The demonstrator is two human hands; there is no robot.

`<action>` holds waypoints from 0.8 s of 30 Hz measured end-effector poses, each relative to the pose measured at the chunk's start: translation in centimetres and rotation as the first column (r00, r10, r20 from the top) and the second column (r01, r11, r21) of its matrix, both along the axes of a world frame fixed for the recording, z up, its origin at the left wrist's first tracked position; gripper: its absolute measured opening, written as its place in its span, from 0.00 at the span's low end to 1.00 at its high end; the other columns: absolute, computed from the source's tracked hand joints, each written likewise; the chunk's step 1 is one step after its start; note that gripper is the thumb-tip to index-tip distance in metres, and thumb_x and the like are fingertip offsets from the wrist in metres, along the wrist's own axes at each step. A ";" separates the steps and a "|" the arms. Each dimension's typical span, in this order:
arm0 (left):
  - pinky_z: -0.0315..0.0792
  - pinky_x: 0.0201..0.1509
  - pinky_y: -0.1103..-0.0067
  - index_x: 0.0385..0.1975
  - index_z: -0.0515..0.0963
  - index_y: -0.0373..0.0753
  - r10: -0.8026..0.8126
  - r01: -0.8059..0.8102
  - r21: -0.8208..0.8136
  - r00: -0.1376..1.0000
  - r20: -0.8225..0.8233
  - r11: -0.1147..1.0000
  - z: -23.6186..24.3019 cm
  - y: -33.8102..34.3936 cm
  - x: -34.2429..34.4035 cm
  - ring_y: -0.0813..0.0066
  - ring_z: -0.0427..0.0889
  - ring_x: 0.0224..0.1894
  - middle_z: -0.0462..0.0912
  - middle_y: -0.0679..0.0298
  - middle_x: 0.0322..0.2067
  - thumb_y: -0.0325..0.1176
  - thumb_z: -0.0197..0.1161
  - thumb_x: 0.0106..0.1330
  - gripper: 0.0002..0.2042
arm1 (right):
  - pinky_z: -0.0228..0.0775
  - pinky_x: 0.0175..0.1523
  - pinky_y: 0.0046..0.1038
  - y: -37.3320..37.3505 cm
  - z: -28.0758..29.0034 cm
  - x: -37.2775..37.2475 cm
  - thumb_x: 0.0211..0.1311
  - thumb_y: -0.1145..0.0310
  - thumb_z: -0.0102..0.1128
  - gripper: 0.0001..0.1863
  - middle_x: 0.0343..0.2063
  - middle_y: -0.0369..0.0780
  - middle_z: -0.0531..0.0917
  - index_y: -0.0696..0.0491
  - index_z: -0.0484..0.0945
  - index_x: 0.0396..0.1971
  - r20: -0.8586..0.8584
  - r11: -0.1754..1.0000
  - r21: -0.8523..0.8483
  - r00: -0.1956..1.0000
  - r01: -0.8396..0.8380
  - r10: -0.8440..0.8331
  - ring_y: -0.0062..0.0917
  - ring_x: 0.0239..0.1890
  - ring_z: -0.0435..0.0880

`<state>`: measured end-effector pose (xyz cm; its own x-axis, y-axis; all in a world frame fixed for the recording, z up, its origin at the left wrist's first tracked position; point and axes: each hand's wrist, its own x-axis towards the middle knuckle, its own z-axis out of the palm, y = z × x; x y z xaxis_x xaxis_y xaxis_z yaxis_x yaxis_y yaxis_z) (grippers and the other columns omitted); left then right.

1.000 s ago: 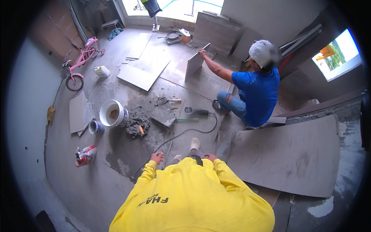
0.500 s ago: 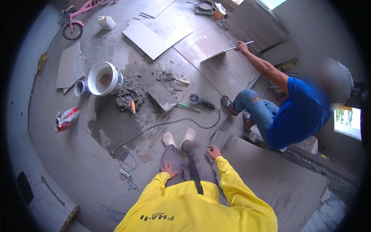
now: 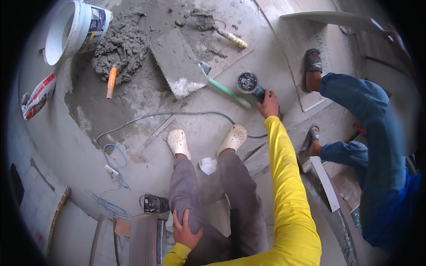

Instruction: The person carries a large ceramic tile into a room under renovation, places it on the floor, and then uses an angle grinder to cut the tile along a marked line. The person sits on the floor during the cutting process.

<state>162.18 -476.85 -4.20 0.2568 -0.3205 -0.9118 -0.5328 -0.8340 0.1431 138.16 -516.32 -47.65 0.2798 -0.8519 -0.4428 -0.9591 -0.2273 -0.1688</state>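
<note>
My right hand (image 3: 269, 104) reaches far out over the floor, fingers wrapped round the body of an angle grinder (image 3: 247, 83). The grinder lies on the floor with its round disc end pointing away from me; my hand hides much of its handle. A dark cord (image 3: 195, 113) curves away from it to the left. My left hand (image 3: 185, 230) rests on my left thigh with its fingers spread. Left of the grinder lies a hoe or shovel with a mortar-caked blade (image 3: 179, 66) and a green handle (image 3: 230, 93).
A mortar heap (image 3: 122, 46) with an orange-handled tool (image 3: 111, 83) lies beside a white bucket (image 3: 82, 33). A co-worker's jeans-clad leg (image 3: 355, 95) is close on the right; their hand holds a tile (image 3: 328, 17). Crumpled paper (image 3: 207, 166) lies between my feet.
My right hand has gone from beside my right knee out to the grinder and closed on it. My view has come nearer the floor. The co-worker's legs are now farther apart.
</note>
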 end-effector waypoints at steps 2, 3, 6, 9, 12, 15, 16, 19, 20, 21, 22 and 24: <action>0.67 0.65 0.52 0.72 0.59 0.48 0.013 -0.013 -0.017 1.000 0.019 1.000 -0.5 -0.2 -0.6 0.30 0.59 0.68 0.47 0.37 0.72 0.44 0.77 0.49 0.48 | 0.72 0.60 0.46 -1.3 -2.7 0.6 0.48 0.60 0.75 0.40 0.54 0.52 0.77 0.54 0.68 0.61 0.020 0.999 -0.006 0.999 -0.047 0.047 0.50 0.56 0.77; 0.67 0.65 0.52 0.72 0.60 0.48 0.025 -0.024 -0.014 0.999 0.028 1.000 -0.5 -0.2 -0.9 0.30 0.60 0.67 0.49 0.37 0.71 0.44 0.77 0.49 0.47 | 0.72 0.59 0.46 -1.8 -3.5 0.8 0.48 0.60 0.75 0.38 0.54 0.51 0.77 0.53 0.69 0.60 0.034 0.998 0.046 0.999 -0.035 0.033 0.49 0.56 0.77; 0.67 0.65 0.52 0.71 0.62 0.47 0.040 -0.040 0.004 0.998 0.056 0.999 -0.7 -0.5 -1.6 0.30 0.63 0.66 0.51 0.37 0.71 0.43 0.77 0.48 0.46 | 0.73 0.57 0.46 -2.5 -4.4 1.1 0.48 0.60 0.74 0.35 0.51 0.50 0.80 0.54 0.70 0.56 0.071 0.993 0.105 0.996 -0.056 0.048 0.48 0.54 0.79; 0.67 0.64 0.52 0.70 0.63 0.47 0.039 -0.037 -0.032 0.997 0.072 0.999 -0.6 -0.8 -1.7 0.30 0.63 0.66 0.51 0.37 0.71 0.43 0.77 0.47 0.46 | 0.74 0.55 0.45 -3.1 -2.7 1.1 0.49 0.60 0.74 0.34 0.48 0.53 0.82 0.57 0.71 0.56 0.131 0.980 0.179 0.990 -0.083 0.060 0.49 0.51 0.81; 0.68 0.64 0.51 0.69 0.65 0.47 0.036 -0.030 -0.058 0.995 0.091 0.998 -0.1 -0.5 -1.4 0.30 0.63 0.66 0.52 0.38 0.71 0.43 0.77 0.46 0.45 | 0.76 0.54 0.44 -2.6 0.3 1.1 0.47 0.54 0.74 0.37 0.44 0.55 0.85 0.60 0.74 0.55 0.130 0.940 0.340 0.989 0.016 -0.064 0.50 0.47 0.84; 0.67 0.64 0.51 0.70 0.64 0.50 0.060 -0.057 -0.043 0.996 0.070 0.997 0.2 0.5 -1.0 0.30 0.62 0.66 0.50 0.41 0.72 0.44 0.77 0.47 0.45 | 0.77 0.53 0.40 -0.8 3.8 -0.1 0.44 0.47 0.76 0.39 0.41 0.57 0.86 0.64 0.79 0.48 0.069 0.871 0.477 0.983 0.117 -0.169 0.48 0.47 0.86; 0.67 0.65 0.51 0.70 0.64 0.52 0.075 -0.071 -0.048 0.995 0.069 0.996 0.3 0.9 -0.8 0.31 0.62 0.66 0.50 0.42 0.72 0.45 0.76 0.48 0.45 | 0.77 0.52 0.37 0.1 5.2 -0.8 0.45 0.46 0.76 0.38 0.41 0.55 0.86 0.65 0.81 0.46 0.009 0.830 0.531 0.979 0.168 -0.204 0.43 0.46 0.87; 0.66 0.66 0.51 0.70 0.63 0.50 0.094 -0.094 -0.001 0.995 0.043 0.996 1.0 2.5 -0.2 0.30 0.61 0.68 0.51 0.39 0.71 0.45 0.77 0.47 0.46 | 0.77 0.47 0.30 4.4 10.1 -3.3 0.47 0.50 0.78 0.34 0.37 0.45 0.87 0.63 0.82 0.46 -0.082 0.645 0.664 0.894 0.378 -0.440 0.27 0.39 0.86; 0.65 0.67 0.51 0.70 0.63 0.52 0.087 -0.085 -0.042 0.996 0.032 0.995 1.2 3.1 0.2 0.30 0.61 0.68 0.50 0.40 0.71 0.45 0.76 0.47 0.46 | 0.77 0.45 0.29 6.2 12.1 -4.1 0.49 0.51 0.77 0.32 0.36 0.43 0.87 0.62 0.82 0.45 -0.130 0.620 0.650 0.868 0.440 -0.480 0.24 0.37 0.85; 0.65 0.67 0.50 0.70 0.63 0.53 0.081 -0.079 -0.075 0.996 0.023 0.994 1.3 3.7 0.5 0.30 0.60 0.68 0.50 0.40 0.72 0.46 0.76 0.48 0.45 | 0.77 0.45 0.29 8.0 14.1 -5.0 0.49 0.51 0.78 0.32 0.36 0.43 0.87 0.63 0.82 0.45 -0.077 0.620 0.659 0.858 0.426 -0.508 0.24 0.36 0.84; 0.65 0.67 0.50 0.71 0.62 0.54 0.076 -0.075 -0.102 0.997 0.014 0.992 1.4 4.3 1.0 0.30 0.59 0.68 0.49 0.41 0.72 0.46 0.76 0.48 0.45 | 0.77 0.44 0.29 9.9 16.1 -5.6 0.49 0.52 0.78 0.32 0.36 0.43 0.87 0.63 0.82 0.45 -0.083 0.598 0.656 0.832 0.461 -0.549 0.25 0.36 0.84; 0.64 0.67 0.49 0.71 0.62 0.56 0.104 -0.105 -0.017 0.994 -0.032 0.994 1.4 5.9 2.0 0.31 0.60 0.67 0.47 0.44 0.73 0.47 0.74 0.50 0.45 | 0.78 0.43 0.31 13.3 20.0 -6.1 0.50 0.52 0.79 0.31 0.36 0.45 0.88 0.64 0.82 0.43 0.011 0.625 0.635 0.805 0.453 -0.594 0.26 0.36 0.86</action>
